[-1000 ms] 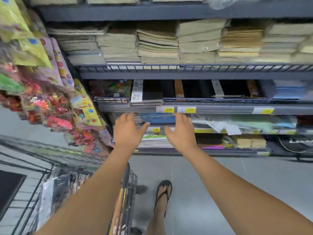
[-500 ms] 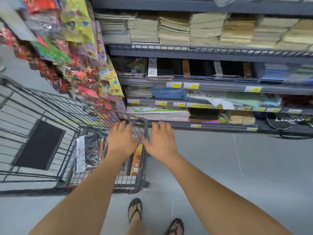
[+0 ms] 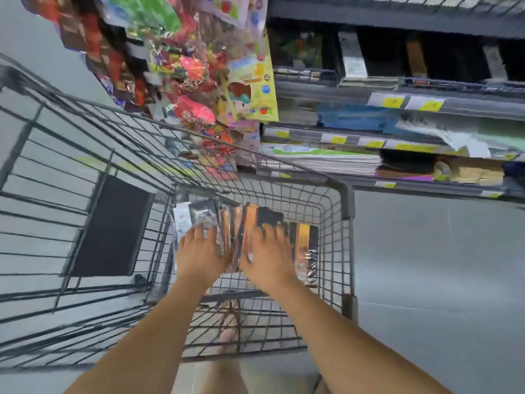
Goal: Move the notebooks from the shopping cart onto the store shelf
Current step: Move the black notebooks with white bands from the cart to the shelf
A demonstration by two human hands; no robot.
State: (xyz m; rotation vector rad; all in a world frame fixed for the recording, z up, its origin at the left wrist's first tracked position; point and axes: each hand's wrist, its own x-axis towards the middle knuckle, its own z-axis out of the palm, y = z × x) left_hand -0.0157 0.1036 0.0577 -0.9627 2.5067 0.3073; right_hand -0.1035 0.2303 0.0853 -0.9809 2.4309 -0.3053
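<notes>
Several notebooks [image 3: 244,220] with black, orange and silver covers stand side by side in the small front section of the wire shopping cart [image 3: 348,200]. My left hand [image 3: 200,251] lies on the left notebooks, fingers spread flat. Over the right-hand ones rests my right hand [image 3: 270,254], fingers straight, thumb toward the middle of the row. Neither hand visibly grips anything. The store shelf [image 3: 397,109] rises at the upper right, with black notebooks [image 3: 369,81] on its upper level.
Hanging bags of colourful toys and stickers [image 3: 193,75] crowd the space above the cart's far side. A black panel [image 3: 110,226] sits in the cart's large basket. Grey floor [image 3: 426,265] lies to the right. My feet show below the cart.
Both hands came away from the shelf, dropped down into the cart and now lie on the notebooks. The view swung down and left toward the cart.
</notes>
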